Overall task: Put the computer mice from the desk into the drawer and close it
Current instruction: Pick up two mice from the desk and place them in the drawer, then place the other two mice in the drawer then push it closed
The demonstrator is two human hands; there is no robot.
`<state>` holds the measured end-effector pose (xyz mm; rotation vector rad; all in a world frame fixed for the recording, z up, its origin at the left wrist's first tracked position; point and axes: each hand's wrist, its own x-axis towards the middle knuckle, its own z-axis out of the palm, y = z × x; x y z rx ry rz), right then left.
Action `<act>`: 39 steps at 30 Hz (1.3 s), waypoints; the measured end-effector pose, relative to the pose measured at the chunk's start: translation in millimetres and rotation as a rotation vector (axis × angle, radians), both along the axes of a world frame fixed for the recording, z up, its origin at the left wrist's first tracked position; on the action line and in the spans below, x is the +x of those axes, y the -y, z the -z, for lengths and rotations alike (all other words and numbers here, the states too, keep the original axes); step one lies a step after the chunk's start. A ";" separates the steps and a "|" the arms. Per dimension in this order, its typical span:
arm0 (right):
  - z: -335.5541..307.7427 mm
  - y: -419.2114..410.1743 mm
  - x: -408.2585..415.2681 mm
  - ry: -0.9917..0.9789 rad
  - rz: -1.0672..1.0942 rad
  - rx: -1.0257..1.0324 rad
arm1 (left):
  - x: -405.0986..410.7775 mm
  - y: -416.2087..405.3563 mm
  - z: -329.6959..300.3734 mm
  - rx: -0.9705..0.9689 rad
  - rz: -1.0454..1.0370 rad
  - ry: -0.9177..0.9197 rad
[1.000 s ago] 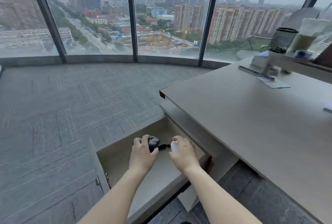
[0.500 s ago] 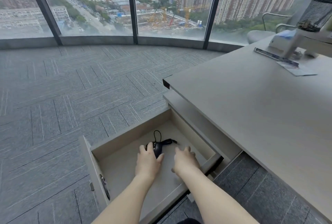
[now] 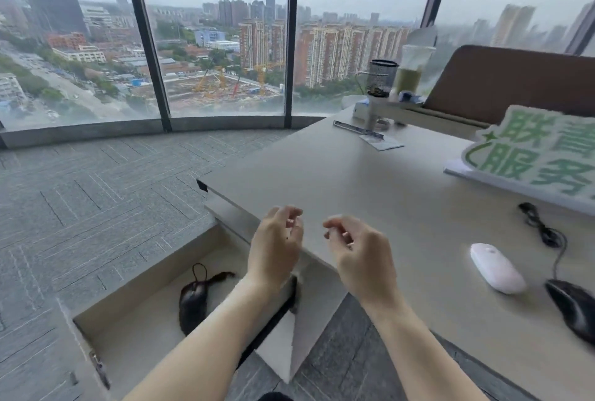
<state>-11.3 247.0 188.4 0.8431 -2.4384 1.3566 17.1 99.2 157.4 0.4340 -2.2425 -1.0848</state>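
Observation:
A black corded mouse [image 3: 192, 304] lies inside the open beige drawer [image 3: 128, 291] at lower left. On the grey desk [image 3: 370, 194] to the right rest a pale pink mouse [image 3: 497, 268] and a black corded mouse [image 3: 574, 312] with its bundled cable. My left hand [image 3: 275, 246] hovers at the desk's front edge above the drawer, fingers loosely curled, holding nothing. My right hand [image 3: 360, 256] hovers over the desk edge beside it, also holding nothing. A white mouse seen earlier in the drawer is hidden behind my arms.
A green-and-white sign [image 3: 531, 156] stands at the desk's right. A mesh pen cup [image 3: 381, 77], a drink cup [image 3: 412, 69] and a ruler [image 3: 357, 130] sit at the far end. Grey carpet [image 3: 80, 207] stretches left toward large windows.
Both hands let go of the mice in the drawer and rose to the desk edge. The view lifted and swung right, showing two more mice on the desk.

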 end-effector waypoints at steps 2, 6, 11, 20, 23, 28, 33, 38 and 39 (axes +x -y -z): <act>-6.4 -61.8 -15.1 -0.067 0.175 -0.035 | -19.6 -52.3 -9.9 -0.019 0.162 0.031; 3.4 -172.5 -44.9 -0.161 0.520 0.067 | -53.5 -154.7 -11.6 -0.101 0.367 0.147; 31.7 -262.5 -75.1 0.088 0.790 0.354 | -90.3 -244.8 -6.4 -0.176 0.503 0.383; 48.8 -308.8 -91.1 0.256 0.712 0.469 | -139.4 -305.3 2.7 -0.435 0.388 0.494; 44.6 -307.8 -92.3 0.238 0.688 0.406 | -147.1 -301.7 4.1 -0.432 0.331 0.478; 15.3 -285.7 -81.8 0.102 0.596 0.165 | -131.1 -273.2 -3.3 -0.240 0.299 0.382; -38.7 -218.8 -54.1 -0.082 0.432 -0.021 | -96.7 -201.1 -40.9 -0.175 0.203 0.127; -81.5 -130.3 -12.3 -0.156 0.178 -0.159 | -34.3 -89.3 -79.2 -0.182 0.017 0.068; -85.7 -110.8 -1.5 -0.149 0.124 -0.177 | -17.3 -63.9 -80.0 -0.185 -0.035 0.089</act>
